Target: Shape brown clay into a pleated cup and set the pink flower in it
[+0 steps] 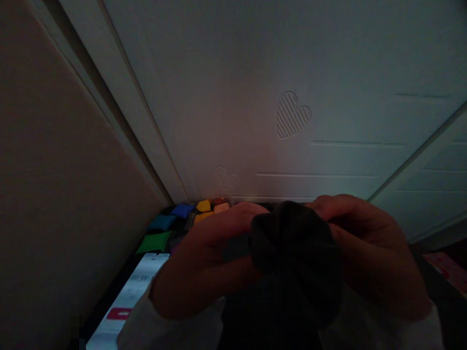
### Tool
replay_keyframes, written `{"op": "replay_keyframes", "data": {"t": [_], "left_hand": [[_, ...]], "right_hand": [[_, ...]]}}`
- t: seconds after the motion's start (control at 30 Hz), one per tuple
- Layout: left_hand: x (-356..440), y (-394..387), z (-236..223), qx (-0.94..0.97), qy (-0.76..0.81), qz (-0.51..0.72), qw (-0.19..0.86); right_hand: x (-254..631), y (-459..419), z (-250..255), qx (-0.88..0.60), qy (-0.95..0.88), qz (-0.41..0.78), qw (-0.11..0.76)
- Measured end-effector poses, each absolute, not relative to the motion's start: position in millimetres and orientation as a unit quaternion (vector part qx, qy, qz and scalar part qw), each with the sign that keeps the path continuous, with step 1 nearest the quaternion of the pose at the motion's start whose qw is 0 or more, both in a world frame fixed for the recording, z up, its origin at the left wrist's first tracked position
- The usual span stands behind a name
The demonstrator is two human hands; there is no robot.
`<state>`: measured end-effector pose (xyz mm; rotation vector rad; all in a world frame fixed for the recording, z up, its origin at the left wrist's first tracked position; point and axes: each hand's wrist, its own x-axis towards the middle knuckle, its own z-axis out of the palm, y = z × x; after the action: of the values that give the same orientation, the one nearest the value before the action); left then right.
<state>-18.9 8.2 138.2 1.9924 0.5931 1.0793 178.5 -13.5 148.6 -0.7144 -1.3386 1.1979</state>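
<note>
A dark piece of cloth (295, 257), gathered into radiating folds around a central point, is held up close in front of me. My left hand (207, 262) pinches its left edge between thumb and fingers. On the opposite edge, the thumb and fingers of my right hand (368, 248) close on the same cloth. Shadow hides the cloth's lower part and the exact fingertip contacts. Both wrists come out of white sleeves. Beyond my left hand lie small coloured pieces: green (153, 242), teal (161, 222), blue (182, 210) and yellow (203, 205).
A phone (140, 287) with a lit screen lies at lower left. Pale panels (233, 97) with carved hearts stand behind the dark surface. A plain wall (65, 194) closes off the left side. A pink item (447, 270) shows at the right edge. The light is dim.
</note>
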Motion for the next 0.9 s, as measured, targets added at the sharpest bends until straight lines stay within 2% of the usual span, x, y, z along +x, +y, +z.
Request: {"op": "replay_keyframes", "data": {"t": [0.27, 0.43, 0.6, 0.77, 0.9], "left_hand": [[-18.3, 9.4, 136.6, 0.766, 0.216, 0.43, 0.426], [-18.2, 10.3, 134.1, 0.778, 0.205, 0.446, 0.393], [-15.2, 12.5, 130.1, 0.751, 0.271, 0.494, 0.345], [-9.8, 16.7, 127.4, 0.733, 0.313, 0.518, 0.311], [-9.4, 17.6, 126.0, 0.732, 0.329, 0.508, 0.313]], "right_hand": [[179.0, -7.2, 143.8, -0.3, -0.581, 0.496, 0.572], [182.6, -7.2, 143.2, -0.287, -0.617, 0.468, 0.563], [183.4, -3.3, 137.3, -0.307, -0.62, 0.444, 0.569], [178.1, -4.5, 133.9, -0.329, -0.61, 0.324, 0.645], [171.4, -12.8, 136.8, -0.349, -0.667, 0.22, 0.62]]}}
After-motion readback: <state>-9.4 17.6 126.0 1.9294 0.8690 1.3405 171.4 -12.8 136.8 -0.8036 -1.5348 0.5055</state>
